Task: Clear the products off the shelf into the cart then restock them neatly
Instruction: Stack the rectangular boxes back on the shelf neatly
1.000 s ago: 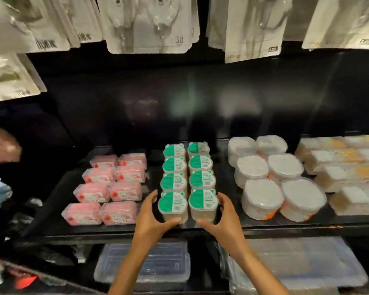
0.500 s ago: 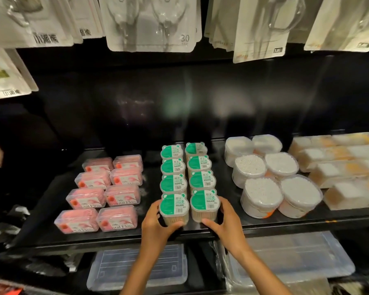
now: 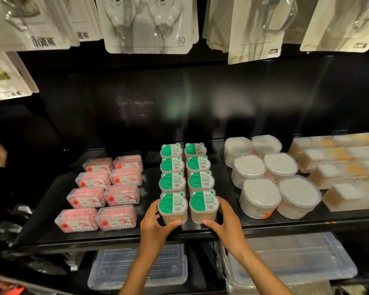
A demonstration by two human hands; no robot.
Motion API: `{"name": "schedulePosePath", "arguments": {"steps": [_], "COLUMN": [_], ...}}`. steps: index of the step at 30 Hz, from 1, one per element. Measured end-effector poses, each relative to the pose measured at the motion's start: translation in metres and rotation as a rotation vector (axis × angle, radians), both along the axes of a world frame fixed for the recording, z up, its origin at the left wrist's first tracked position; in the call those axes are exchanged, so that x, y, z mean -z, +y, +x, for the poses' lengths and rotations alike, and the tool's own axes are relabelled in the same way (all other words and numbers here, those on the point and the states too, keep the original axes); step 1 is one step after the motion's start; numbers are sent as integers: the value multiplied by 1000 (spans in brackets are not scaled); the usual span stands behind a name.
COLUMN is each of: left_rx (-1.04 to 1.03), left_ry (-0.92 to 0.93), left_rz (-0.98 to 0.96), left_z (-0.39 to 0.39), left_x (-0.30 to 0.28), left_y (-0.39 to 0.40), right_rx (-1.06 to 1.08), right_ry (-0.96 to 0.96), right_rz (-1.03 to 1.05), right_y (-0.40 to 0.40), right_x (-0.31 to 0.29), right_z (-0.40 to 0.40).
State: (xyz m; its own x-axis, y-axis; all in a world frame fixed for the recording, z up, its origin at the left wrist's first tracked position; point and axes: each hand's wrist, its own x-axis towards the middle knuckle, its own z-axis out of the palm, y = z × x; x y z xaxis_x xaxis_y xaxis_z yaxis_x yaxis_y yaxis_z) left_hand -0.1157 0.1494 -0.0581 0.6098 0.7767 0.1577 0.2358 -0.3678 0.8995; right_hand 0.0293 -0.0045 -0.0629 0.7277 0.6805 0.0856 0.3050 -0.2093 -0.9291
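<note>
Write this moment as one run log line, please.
left hand grips front-left green-lid jar | right hand grips front-right green-lid jar | on shelf

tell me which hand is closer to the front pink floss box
Left. The left hand grips the front-left green tub, one gap from the pink floss box; the right hand is farther right.

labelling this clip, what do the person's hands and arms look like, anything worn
Both arms are bare as far as the frame shows: no sleeves, gloves, watch or bracelet. The left hand and right hand show no rings; nails look short and unpainted.
</note>
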Motion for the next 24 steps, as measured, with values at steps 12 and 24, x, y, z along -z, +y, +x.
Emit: {"name": "schedulePosePath", "arguments": {"steps": [12, 24], "left_rx": [-3, -2], "left_ry": [1, -21], "left_rz": [-54, -81], "left_z": [0, 0], "left_x": [1, 3], "left_y": [1, 1], "right_rx": [-4, -29], "right_ry": [-30, -13], "right_rz": [19, 15], "right_y": [6, 3], "right_x": [2, 3], "right_z": [5, 6]}}
